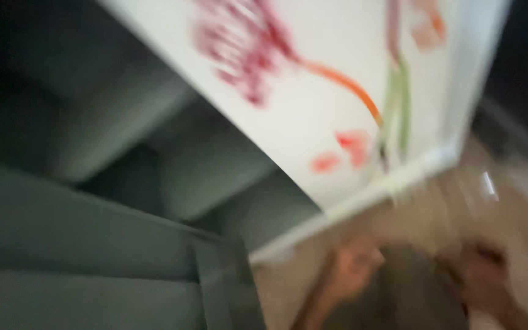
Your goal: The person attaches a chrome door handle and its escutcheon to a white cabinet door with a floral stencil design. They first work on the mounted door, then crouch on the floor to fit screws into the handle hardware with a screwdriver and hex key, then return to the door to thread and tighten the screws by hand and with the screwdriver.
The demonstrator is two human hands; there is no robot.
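The sofa [93,244] fills the left; the canvas [337,91] lies right of it, at the top. The 2 hands (badly blurred), left [352,269] and right [481,275], sit below the canvas.

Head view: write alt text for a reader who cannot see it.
A heavily blurred view looking down at two bare hands, the left hand and the right hand, close together over a pale wooden surface. Above them lies a white rectangular board painted with red, orange and green flower shapes, beside grey-green upholstered cushions. What the hands hold is unclear.
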